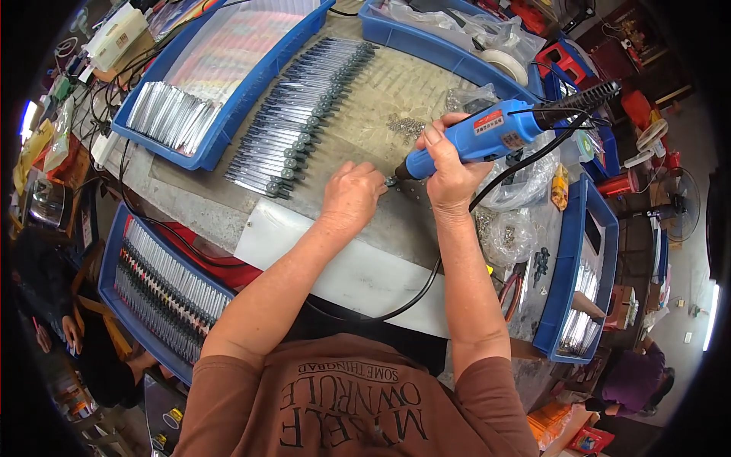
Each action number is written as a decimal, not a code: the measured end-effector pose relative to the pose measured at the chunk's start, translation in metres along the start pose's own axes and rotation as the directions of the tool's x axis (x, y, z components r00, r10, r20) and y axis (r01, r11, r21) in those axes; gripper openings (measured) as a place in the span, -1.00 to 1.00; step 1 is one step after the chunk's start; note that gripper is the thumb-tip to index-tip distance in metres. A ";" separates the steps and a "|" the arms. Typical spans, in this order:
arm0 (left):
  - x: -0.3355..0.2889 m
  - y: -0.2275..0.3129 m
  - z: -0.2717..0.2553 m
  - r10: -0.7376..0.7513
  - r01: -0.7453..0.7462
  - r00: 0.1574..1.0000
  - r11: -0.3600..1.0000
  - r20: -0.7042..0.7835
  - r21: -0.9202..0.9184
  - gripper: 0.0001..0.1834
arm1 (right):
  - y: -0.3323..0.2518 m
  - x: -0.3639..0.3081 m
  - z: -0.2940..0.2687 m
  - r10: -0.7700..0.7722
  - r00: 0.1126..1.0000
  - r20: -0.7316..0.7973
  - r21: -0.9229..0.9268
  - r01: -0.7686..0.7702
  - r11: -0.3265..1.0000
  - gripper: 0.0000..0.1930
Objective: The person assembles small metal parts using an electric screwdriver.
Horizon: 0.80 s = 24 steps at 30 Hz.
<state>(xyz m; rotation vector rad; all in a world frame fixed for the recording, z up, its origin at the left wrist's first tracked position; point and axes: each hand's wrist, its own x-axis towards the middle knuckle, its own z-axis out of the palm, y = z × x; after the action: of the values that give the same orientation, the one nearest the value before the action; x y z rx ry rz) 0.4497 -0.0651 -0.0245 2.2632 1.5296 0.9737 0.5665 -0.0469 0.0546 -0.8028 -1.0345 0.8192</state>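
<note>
My right hand [451, 164] wraps round a blue corded electric screwdriver [480, 139], which tilts with its black nose down to the left. At that nose, a small dark green part [392, 181] shows beside the fingertips of my left hand [354, 194]. The left fingers are bent together low over the worktable; what they hold is mostly hidden beneath them. Left of this hand lies a long row of slim metal rods with dark green fittings [301, 126], side by side on the worktable [365, 99]. A pile of small screws [406, 126] sits beyond my hands.
Blue trays stand around: one with silvery strips [221, 137] at far left, one with plastic bags [434, 42] at the back, others at right [544, 335] and lower left [110, 282]. The black cord [434, 274] loops past my right forearm. Other people are at the sides.
</note>
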 end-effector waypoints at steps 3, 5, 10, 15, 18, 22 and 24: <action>-0.001 -0.001 0.001 -0.023 0.023 1.000 1.000 0.005 -0.003 -0.89 | -0.001 -0.001 0.002 0.015 1.000 0.005 0.005 -0.015 1.000 -0.70; -0.001 -0.001 0.000 -0.022 0.022 1.000 1.000 0.006 -0.007 -0.89 | 0.000 -0.001 0.002 0.014 1.000 -0.004 0.004 -0.014 1.000 -0.71; 0.000 0.001 -0.001 -0.018 0.018 1.000 1.000 0.014 -0.005 -0.89 | 0.000 -0.001 0.000 0.000 1.000 0.017 -0.003 0.000 1.000 -0.71; 0.000 0.001 -0.002 -0.022 0.022 1.000 1.000 0.011 -0.014 -0.90 | -0.001 -0.002 0.003 0.029 1.000 0.011 0.047 -0.029 0.998 -0.75; -0.001 -0.001 0.001 -0.018 0.018 1.000 1.000 0.005 -0.014 -0.90 | -0.001 -0.002 0.003 0.031 0.999 0.017 0.042 -0.031 0.999 -0.74; 0.000 0.000 0.000 -0.027 0.027 1.000 1.000 0.007 -0.014 -0.90 | -0.003 -0.003 0.005 0.030 0.999 0.015 0.042 -0.030 0.999 -0.74; 0.000 0.000 0.000 -0.029 0.029 1.000 0.999 0.006 -0.017 -0.90 | -0.003 -0.004 0.006 0.037 0.999 0.016 0.045 -0.037 0.998 -0.74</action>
<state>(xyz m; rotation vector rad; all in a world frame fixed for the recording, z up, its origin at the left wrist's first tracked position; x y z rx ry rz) 0.4495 -0.0652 -0.0249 2.2241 1.5408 0.9682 0.5604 -0.0504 0.0573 -0.7801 -1.0131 0.8787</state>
